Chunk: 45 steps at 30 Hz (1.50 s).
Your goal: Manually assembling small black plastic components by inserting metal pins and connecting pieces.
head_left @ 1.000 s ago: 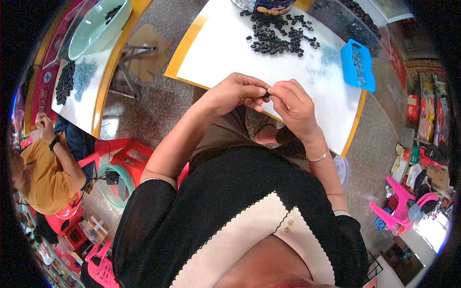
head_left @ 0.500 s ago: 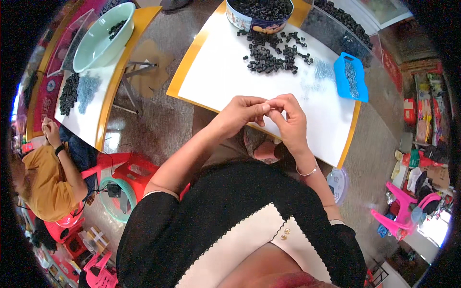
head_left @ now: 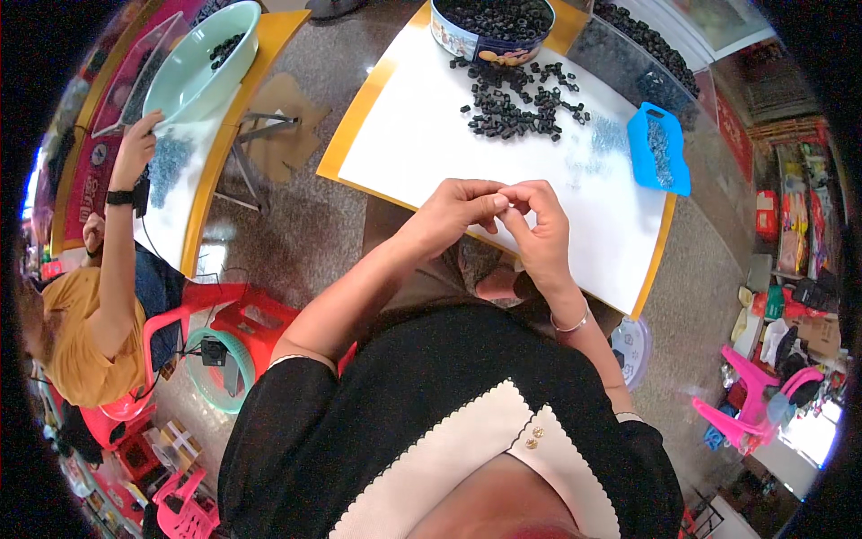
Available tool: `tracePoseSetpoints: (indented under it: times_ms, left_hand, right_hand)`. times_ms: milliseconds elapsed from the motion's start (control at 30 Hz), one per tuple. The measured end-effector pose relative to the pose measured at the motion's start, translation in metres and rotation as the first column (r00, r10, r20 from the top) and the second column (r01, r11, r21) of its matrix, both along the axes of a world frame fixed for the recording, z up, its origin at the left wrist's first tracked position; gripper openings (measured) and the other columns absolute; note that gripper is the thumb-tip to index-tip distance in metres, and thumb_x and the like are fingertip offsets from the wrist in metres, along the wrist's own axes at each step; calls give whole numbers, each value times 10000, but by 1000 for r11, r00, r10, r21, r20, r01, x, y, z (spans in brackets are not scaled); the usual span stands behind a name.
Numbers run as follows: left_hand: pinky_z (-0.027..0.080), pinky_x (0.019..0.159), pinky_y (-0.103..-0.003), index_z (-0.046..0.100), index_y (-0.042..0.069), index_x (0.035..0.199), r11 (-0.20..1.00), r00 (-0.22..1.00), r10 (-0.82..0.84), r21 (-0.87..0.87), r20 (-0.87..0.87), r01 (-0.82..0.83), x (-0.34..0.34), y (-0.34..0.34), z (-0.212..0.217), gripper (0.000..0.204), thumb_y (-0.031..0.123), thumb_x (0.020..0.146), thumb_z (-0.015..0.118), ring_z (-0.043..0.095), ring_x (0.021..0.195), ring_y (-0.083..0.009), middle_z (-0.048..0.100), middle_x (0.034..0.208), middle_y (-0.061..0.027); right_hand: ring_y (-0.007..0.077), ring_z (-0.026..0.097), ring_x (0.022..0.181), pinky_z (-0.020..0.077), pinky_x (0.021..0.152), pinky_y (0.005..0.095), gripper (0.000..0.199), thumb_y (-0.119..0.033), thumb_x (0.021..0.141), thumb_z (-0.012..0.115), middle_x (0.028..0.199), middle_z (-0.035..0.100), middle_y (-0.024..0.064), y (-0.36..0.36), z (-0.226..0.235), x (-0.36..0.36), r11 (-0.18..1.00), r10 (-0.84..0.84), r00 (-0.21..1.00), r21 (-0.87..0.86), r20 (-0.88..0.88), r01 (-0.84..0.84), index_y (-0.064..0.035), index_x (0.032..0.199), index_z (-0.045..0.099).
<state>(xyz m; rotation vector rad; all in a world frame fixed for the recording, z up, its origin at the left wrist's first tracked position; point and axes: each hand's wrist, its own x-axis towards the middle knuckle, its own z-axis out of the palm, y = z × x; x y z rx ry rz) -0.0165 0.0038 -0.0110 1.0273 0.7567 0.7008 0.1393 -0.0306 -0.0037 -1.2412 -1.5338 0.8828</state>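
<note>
Over the near edge of the white tabletop (head_left: pixel 395 171), my left hand (head_left: pixel 458 214) and my right hand (head_left: pixel 541 229) meet with thumbs and fingers pinched together. Whatever lies between the fingertips is too small or hidden to make out. Beyond them a loose heap of small black plastic pieces (head_left: pixel 516 112) is spread on the table. Right of that heap lie many tiny clear or silvery bits (head_left: pixel 606 139). More such bits fill part of a blue scoop-shaped tray (head_left: pixel 639 148) at the table's right edge.
A round tin (head_left: pixel 489 47) full of black pieces stands at the far edge, beside a clear bin (head_left: pixel 628 67) of more. On the left, a co-worker's hand (head_left: pixel 136 148) reaches over another table near a pale green basin (head_left: pixel 202 76). Pink stools (head_left: pixel 750 404) stand at right.
My two hands stay pinched together in nearly the same place. The co-worker at left has raised an arm toward the green basin. The view has shifted slightly.
</note>
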Motion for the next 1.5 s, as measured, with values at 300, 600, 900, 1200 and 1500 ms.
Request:
tracePoseSetpoints:
  times_ms: [300, 600, 900, 1200, 1500]
  left_hand:
    - [455, 641, -219, 629, -24, 1042, 998, 998, 48, -36, 30, -47, 2, -2, -3, 265, 191, 922, 531, 516, 682, -80, 636, 871, -34]
    - [471, 656, -235, 617, -30, 1019, 996, 1000, 17, -91, 6, -16, -4, 2, 1, 294, 229, 883, 600, 545, 700, -100, 628, 868, -52]
    - [505, 691, -269, 578, -53, 1085, 975, 985, 66, -222, 158, -30, -7, 5, 0, 262, 111, 883, 562, 593, 714, -157, 617, 887, -90]
    - [534, 670, -247, 597, -55, 1009, 943, 978, 132, -323, 159, -75, -4, 3, 8, 202, 85, 863, 596, 609, 679, -135, 626, 862, -83]
    - [555, 731, -287, 597, -52, 1006, 943, 974, 135, -327, 184, -69, -6, 2, 12, 202, 103, 878, 575, 604, 716, -120, 626, 870, -84]
  right_hand:
    - [170, 553, 812, 472, 709, 277, 168, -3, 796, 587, 902, 540, 65, 1, 2, -3, 999, 2, 997, 40, 77, -5, -40, 957, 612]
    - [176, 563, 782, 471, 679, 288, 163, -23, 786, 598, 877, 544, 69, 2, 3, 1, 996, -1, 987, 88, 159, -14, -38, 947, 615]
    - [132, 556, 741, 460, 658, 253, 149, -37, 785, 619, 865, 591, 59, 4, 3, 7, 1000, -11, 999, 19, -39, 12, -12, 932, 628]
    - [136, 596, 779, 470, 686, 250, 119, -36, 817, 602, 859, 621, 68, 0, 12, 5, 997, -40, 991, -75, -126, 30, -9, 927, 641]
    - [204, 588, 774, 474, 664, 280, 139, -18, 799, 605, 843, 603, 90, 0, 11, 1, 981, -87, 986, 182, 140, 61, -14, 934, 635]
